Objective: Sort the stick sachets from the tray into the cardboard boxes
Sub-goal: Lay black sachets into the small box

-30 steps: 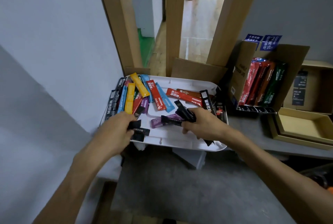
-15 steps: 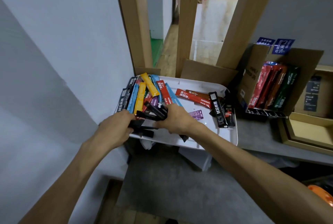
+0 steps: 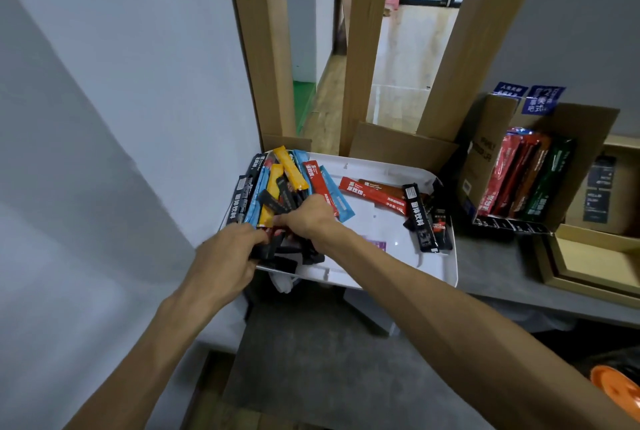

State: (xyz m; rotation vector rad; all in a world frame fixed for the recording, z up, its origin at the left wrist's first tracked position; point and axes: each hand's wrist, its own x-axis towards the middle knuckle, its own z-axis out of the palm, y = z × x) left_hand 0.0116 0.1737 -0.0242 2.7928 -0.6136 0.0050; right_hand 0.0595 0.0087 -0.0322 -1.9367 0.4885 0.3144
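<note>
Orange object [image 3: 614, 391], perhaps a lid.

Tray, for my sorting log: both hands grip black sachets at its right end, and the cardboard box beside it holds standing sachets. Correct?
No: the head view shows the left hand and right hand gripping black sachets at the left end of the tray. The cardboard box beside it does hold standing sachets.

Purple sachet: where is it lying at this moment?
Head view: the purple sachet lies on the white tray near its front edge, partly hidden by the right forearm, with the black sachets to its right.
</note>
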